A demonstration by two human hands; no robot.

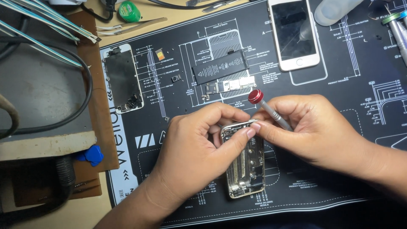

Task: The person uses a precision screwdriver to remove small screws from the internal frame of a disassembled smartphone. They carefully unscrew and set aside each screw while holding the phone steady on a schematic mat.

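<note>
Housing [246,163] under left-hand fingers [237,138] | screwdriver [271,111] in right-hand fingers [265,127]

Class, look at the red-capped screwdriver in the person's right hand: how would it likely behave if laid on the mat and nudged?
The screwdriver has a round metal shaft, so it would probably roll. It looks slim and stiff, likely light. The right hand holds it over the opened phone frame, which the left hand steadies.

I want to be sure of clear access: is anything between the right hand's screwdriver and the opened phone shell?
Nothing separate. The right hand holds the red-capped silver screwdriver over the opened metal phone shell; only the left hand fingertips rest at its top edge.
</note>
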